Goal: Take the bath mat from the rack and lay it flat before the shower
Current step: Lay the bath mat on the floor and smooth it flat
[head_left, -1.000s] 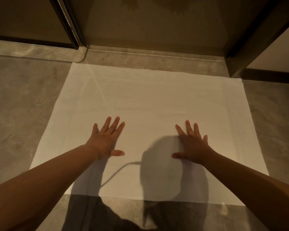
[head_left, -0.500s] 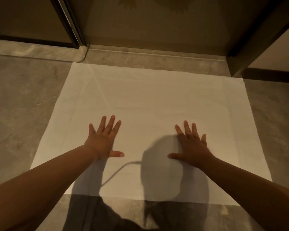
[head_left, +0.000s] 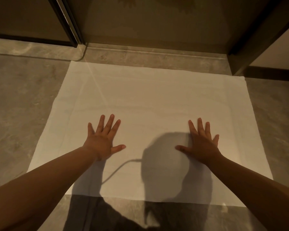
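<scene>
The white bath mat (head_left: 147,97) lies spread flat on the grey floor, its far edge close to the shower threshold (head_left: 153,55). Both my hands rest palm down on its near half with fingers spread. My left hand (head_left: 102,139) is left of centre and my right hand (head_left: 201,144) is right of centre, about a forearm's length apart. Neither hand grips the cloth. My head's shadow falls on the mat between and below the hands.
The shower opening (head_left: 157,19) lies straight ahead, with a dark door frame post (head_left: 65,20) at the left and another frame (head_left: 257,39) at the right. Grey stone floor (head_left: 18,105) surrounds the mat on both sides.
Both hands have slid slightly outward and toward me over the mat, staying flat. The mat itself has not shifted.
</scene>
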A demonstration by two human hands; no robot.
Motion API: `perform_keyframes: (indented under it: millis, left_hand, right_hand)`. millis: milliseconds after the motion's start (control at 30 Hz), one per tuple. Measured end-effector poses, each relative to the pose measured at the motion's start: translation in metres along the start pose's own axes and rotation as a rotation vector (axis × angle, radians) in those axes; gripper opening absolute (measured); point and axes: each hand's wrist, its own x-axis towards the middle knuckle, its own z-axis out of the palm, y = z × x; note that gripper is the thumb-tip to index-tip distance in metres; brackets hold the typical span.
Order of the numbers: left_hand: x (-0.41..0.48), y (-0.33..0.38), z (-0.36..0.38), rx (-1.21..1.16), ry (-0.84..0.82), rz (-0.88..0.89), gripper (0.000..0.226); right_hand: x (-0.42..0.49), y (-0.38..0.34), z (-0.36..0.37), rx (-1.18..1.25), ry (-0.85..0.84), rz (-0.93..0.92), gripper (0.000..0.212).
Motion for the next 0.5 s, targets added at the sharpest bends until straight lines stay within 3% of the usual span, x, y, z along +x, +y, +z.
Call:
perform_keyframes:
  millis: [500]
  left_hand:
    - [-0.0012,0.0021,0.0003,-0.010,-0.012,-0.010,0.093]
  right_hand:
    - [-0.0030,-0.0036,-0.0093,-0.001,-0.033,0.001,0.125]
